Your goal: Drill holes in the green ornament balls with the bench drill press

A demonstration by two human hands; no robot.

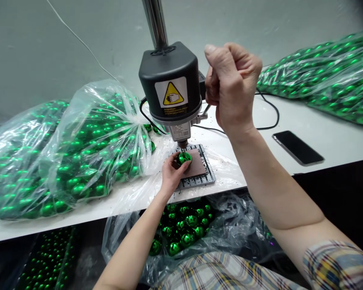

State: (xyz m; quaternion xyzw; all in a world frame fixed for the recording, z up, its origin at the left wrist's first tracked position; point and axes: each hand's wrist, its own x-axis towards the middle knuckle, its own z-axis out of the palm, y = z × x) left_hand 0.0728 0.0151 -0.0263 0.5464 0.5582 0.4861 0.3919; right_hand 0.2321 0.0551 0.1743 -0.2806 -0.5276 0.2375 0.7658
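Note:
My left hand (171,173) pinches a shiny green ball (185,158) between thumb and fingers. The ball rests on a brownish board (198,165) on the grey slotted base (210,177) of a small drill press (169,80), right below its chuck (183,143). Whether the bit touches the ball, I cannot tell. Raised at the right of the machine's black head, my right hand (234,82) is closed in a fist around the feed lever (206,109); the lever's grip is mostly hidden inside the fingers. Dark specks lie scattered around the base.
Clear plastic bags of green balls stand at left (87,153) and back right (326,76). A phone (298,148) lies on the white table (260,155), near a black cable (275,125). Below the table edge, an open plastic bag (230,225) holds more balls.

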